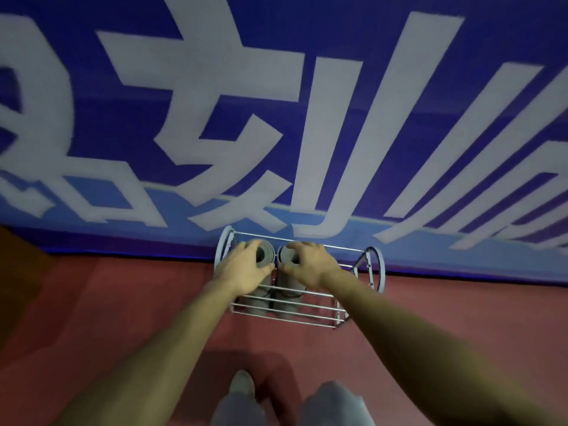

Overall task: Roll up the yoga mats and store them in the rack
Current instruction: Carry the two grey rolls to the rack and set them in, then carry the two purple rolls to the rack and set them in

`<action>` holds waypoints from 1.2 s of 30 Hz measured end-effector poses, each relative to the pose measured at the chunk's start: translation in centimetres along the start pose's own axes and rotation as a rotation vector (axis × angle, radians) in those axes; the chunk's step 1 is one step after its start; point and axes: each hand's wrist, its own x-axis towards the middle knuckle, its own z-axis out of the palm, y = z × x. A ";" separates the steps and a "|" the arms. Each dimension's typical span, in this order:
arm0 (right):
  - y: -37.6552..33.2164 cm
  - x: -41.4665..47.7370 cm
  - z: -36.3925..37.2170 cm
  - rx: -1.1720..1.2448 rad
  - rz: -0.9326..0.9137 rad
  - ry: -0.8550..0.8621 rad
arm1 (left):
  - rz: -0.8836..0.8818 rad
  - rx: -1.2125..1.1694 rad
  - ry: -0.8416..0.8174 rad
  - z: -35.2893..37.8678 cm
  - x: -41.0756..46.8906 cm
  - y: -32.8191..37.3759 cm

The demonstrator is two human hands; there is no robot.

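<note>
Two rolled grey yoga mats are seen standing upright, side by side and touching, in the left part of one wire rack. The left mat and the right mat are shown from above, so that the spiral of each top end is partly visible. The lower ends are seen behind the front rails of the rack.

Two bare hands are laid on the mats, one on each. The left mat is gripped at its top by the left hand, whose fingers are curled over the far rim while the thumb is set against the near side. The right mat is held in the same manner by the right hand, its fingers bent over the top edge and its thumb pressed to the near side of the roll. Both forearms are stretched forward from the bottom of the view.

One rack only is present. It is made of thin metal rails closed by a rounded hoop at each end, and the right part of it is unfilled.

The rack is placed on a dull red floor, close against a blue banner printed with large white characters. At the lower edge, two grey trouser legs and one pale shoe are visible, though blurred.
</note>
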 end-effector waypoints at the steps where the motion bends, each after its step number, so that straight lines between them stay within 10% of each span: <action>1: -0.4 -1.1 -0.6 -0.028 -0.021 0.027 | -0.004 0.010 0.039 -0.2 -1.3 0.6; 13: -3.3 -20.7 4.3 -0.194 -0.454 -0.035 | -0.375 0.081 0.273 5.7 -31.2 3.0; 36: -10.1 -78.4 43.9 -0.507 -0.925 -0.552 | -1.076 -0.408 0.349 40.0 -103.9 -4.3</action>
